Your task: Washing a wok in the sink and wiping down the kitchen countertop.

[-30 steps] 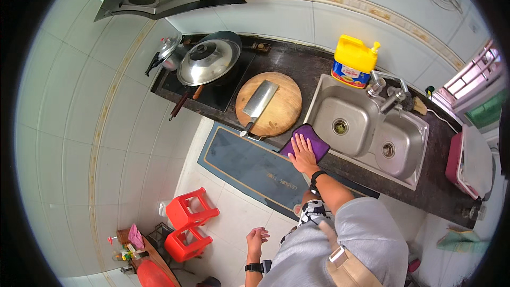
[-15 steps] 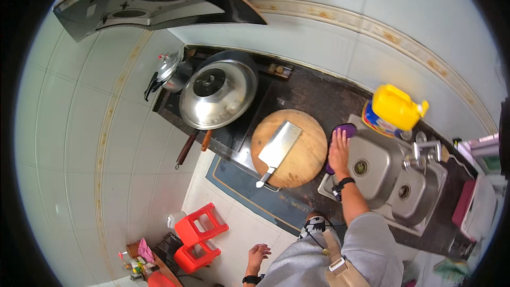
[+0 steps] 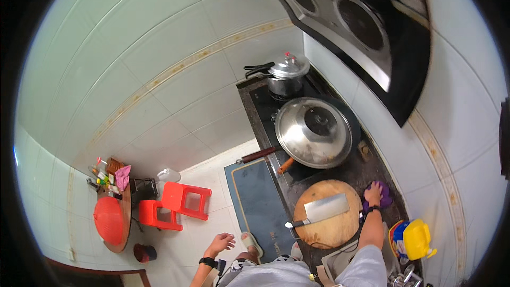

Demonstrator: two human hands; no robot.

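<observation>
My right hand (image 3: 373, 194) presses on a purple cloth (image 3: 386, 195), its fingers closed over the fabric on the dark counter, close to the wall. Beside it is a round wooden cutting board (image 3: 334, 234). A cleaver (image 3: 326, 207) lies flat across the board, its handle (image 3: 296, 224) sticking out past the edge nearer the floor mat. My left hand (image 3: 221, 243) hangs over the floor, holding nothing, with its fingers loosely apart. Dark bands circle both wrists.
A lidded wok (image 3: 311, 133) and a pressure cooker (image 3: 287, 77) stand on the stove, under the range hood (image 3: 366, 26). A yellow jug (image 3: 416, 239) stands by the partly hidden sink (image 3: 340, 260). Red stools (image 3: 183, 200) and a small table (image 3: 126, 207) are at left.
The view has swung left, toward the stove and stools. My right hand and the purple cloth have moved from between board and sink to the counter strip near the wall.
</observation>
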